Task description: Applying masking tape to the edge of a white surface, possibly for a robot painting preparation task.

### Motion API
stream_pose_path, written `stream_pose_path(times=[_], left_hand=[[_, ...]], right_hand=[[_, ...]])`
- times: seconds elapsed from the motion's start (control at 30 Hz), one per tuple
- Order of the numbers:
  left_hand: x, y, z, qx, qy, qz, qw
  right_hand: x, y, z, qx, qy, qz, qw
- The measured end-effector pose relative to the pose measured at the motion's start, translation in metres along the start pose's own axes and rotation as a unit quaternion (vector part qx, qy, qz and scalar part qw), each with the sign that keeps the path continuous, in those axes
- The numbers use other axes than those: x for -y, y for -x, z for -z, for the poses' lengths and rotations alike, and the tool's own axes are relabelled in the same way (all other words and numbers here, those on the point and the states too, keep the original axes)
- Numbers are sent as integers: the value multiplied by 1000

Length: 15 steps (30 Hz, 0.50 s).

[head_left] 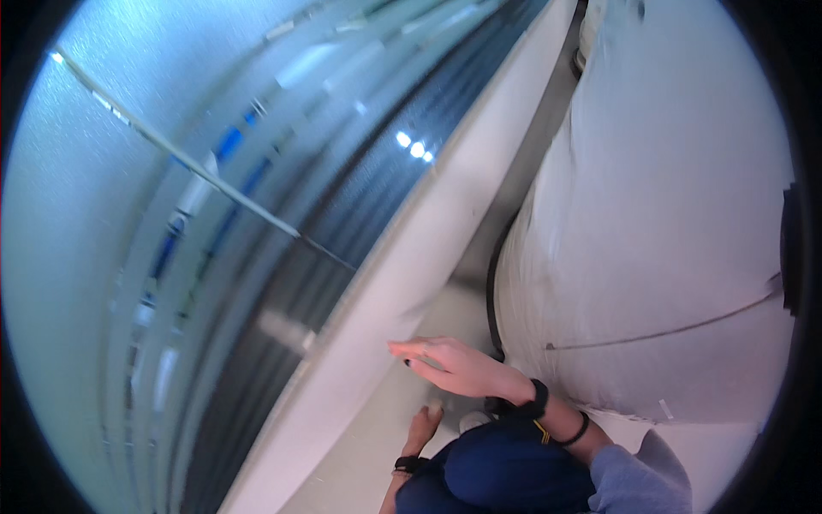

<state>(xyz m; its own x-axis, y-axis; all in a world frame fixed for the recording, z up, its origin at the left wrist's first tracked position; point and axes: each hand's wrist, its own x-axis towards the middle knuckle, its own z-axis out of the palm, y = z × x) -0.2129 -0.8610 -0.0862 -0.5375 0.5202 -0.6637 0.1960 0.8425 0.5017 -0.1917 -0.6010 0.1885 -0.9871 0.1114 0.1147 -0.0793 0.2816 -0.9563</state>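
Observation:
My right hand [454,367] reaches out to the left at mid-height, flat with its fingers apart and nothing in it. It hovers close to a white slanted ledge [402,265] without clearly touching it. A black watch [538,398] sits on that wrist, with a dark band and a grey sleeve [638,484] behind it. My left hand [421,427] hangs lower by my dark blue trousers [505,475], fingers loose and empty, a black band on its wrist.
A large glass pane [214,214] with blurred reflections and a thin diagonal bar fills the left. A white curved wall [668,214] with a thin cable stands on the right. A black cable [491,291] runs down the gap. Pale floor [360,463] lies below.

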Motion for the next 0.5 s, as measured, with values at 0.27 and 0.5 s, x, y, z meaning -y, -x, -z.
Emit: stream_pose_path(times=[0.27, 0.5], left_hand=[[-114, 100, 186, 233, -63, -120, 963], [-210, 216, 336, 15, 260, -238, 936]], right_hand=[[56, -23, 12, 39, 134, 37, 990], [117, -57, 11, 147, 81, 36, 985]])
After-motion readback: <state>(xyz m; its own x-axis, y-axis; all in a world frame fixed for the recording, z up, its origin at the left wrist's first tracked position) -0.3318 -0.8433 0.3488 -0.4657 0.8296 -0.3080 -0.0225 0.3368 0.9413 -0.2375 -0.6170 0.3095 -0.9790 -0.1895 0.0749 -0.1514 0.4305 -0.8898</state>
